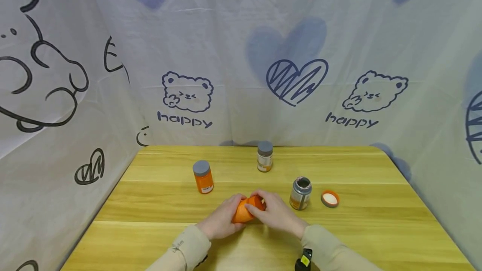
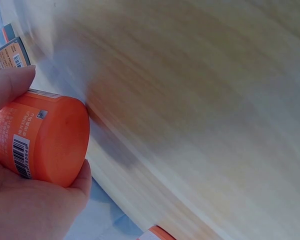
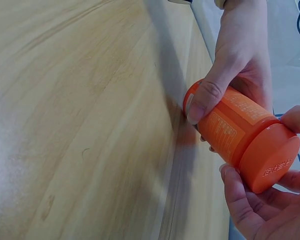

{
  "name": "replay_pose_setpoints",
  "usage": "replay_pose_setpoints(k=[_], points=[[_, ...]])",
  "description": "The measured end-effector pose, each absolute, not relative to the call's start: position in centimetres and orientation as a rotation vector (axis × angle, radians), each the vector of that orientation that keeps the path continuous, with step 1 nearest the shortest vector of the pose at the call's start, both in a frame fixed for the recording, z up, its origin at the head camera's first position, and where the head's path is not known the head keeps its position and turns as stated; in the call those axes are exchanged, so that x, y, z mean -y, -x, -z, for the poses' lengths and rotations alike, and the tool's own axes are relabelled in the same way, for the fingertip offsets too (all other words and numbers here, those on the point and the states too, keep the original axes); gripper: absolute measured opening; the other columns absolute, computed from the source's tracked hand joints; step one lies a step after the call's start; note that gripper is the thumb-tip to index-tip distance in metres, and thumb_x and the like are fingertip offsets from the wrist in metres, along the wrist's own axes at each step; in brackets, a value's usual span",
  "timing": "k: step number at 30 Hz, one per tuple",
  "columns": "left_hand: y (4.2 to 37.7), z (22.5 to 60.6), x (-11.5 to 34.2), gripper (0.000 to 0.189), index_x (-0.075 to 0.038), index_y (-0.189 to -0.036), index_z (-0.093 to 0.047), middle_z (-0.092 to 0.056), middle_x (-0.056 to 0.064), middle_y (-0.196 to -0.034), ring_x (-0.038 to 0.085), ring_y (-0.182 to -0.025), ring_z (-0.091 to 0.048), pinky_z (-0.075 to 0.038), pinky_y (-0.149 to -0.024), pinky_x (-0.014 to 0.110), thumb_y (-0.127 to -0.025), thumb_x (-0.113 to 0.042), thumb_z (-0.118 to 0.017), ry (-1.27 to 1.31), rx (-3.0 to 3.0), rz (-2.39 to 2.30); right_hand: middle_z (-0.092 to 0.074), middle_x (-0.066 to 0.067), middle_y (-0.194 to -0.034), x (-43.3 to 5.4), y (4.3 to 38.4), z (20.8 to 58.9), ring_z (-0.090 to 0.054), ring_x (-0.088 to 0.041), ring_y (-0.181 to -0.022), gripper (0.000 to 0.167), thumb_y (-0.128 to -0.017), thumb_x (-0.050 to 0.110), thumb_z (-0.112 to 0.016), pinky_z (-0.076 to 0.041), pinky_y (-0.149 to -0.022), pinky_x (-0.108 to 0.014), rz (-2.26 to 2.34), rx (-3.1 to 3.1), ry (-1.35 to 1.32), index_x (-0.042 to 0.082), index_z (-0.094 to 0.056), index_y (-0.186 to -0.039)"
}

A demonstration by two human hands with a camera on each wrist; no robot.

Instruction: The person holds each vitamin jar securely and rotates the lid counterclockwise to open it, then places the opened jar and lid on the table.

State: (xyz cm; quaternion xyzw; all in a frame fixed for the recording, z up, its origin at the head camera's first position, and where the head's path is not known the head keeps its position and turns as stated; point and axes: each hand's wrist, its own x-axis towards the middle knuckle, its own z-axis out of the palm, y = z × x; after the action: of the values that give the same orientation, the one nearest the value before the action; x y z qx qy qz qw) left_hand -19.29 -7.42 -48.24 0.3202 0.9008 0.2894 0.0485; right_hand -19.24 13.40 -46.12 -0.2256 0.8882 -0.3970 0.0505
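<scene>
My left hand (image 1: 224, 217) grips the body of an orange plastic jar (image 1: 242, 213), which is held tilted low over the table. In the left wrist view its round orange base (image 2: 67, 140) and a barcode label show between thumb and fingers. At the other end, my right hand (image 1: 278, 214) holds the jar's orange lid (image 3: 270, 160), fingertips around its edge. The lid sits on the jar in the right wrist view, raised lettering on its top. To the right of the hands stands an open jar (image 1: 300, 195) with a dark mouth.
An orange-rimmed lid (image 1: 330, 199) with a white inside lies right of the open jar. A grey-capped orange jar (image 1: 203, 178) stands behind to the left, and another grey-capped jar (image 1: 265, 158) at the back. A printed cloth (image 1: 233, 53) hangs behind the wooden table (image 1: 150, 204).
</scene>
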Motion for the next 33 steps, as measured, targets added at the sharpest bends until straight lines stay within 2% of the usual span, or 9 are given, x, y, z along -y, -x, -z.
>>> replay_pose_setpoints(k=[10, 27, 33], points=[[19.3, 48.18, 7.36, 0.059, -0.005, -0.134, -0.045, -0.058, 0.013, -0.129, 0.025, -0.113, -0.058, -0.049, -0.099, 0.044, -0.084, -0.007, -0.077, -0.976, -2.741, -0.886, -0.067, 0.0, -0.091, -13.5, 19.23, 46.13, -0.056, -0.01, -0.073, 0.034, -0.1, 0.042, -0.059, -0.046, -0.061, -0.022, 1.2, -2.681, 0.686, 0.012, -0.064, -0.116], [19.15, 48.09, 7.31, 0.059, -0.006, -0.133, -0.046, -0.058, 0.013, -0.129, 0.025, -0.112, -0.058, -0.049, -0.099, 0.044, -0.084, -0.008, -0.078, -0.965, -2.735, -0.888, -0.069, -0.003, -0.102, -13.8, 19.04, 45.93, -0.06, -0.012, -0.084, 0.036, -0.098, 0.039, -0.062, -0.049, -0.07, -0.022, 1.198, -2.662, 0.769, 0.011, -0.063, -0.12], [19.23, 48.19, 7.31, 0.059, -0.006, -0.133, -0.046, -0.058, 0.012, -0.128, 0.024, -0.111, -0.058, -0.049, -0.098, 0.044, -0.084, -0.008, -0.078, -0.978, -2.741, -0.889, -0.068, -0.001, -0.102, -13.94, 19.05, 45.96, -0.057, -0.008, -0.082, 0.035, -0.098, 0.037, -0.062, -0.049, -0.07, -0.022, 1.174, -2.673, 0.841, 0.011, -0.062, -0.122]])
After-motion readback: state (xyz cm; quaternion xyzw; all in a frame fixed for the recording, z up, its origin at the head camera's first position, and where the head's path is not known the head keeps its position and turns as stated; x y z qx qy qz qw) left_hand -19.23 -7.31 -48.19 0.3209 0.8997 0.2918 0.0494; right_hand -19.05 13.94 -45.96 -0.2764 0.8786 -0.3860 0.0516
